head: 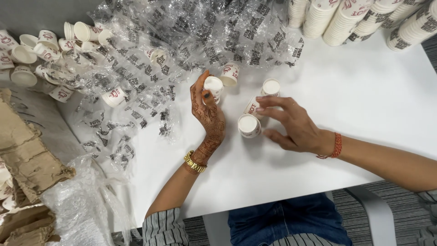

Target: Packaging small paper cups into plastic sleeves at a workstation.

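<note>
Left hand (208, 116) with its grip closed on a small paper cup (213, 86) above the white bench (364, 91); right hand (291, 125), fingers spread wide, touching three upturned cups (249, 125).

Small white paper cup (213, 85) with red print, held tilted off the bench, bottom toward camera. Three matching cups on the white bench: one (249, 125) upside down, one (271, 86) upside down behind it, one (251, 108) lying between them.
</note>
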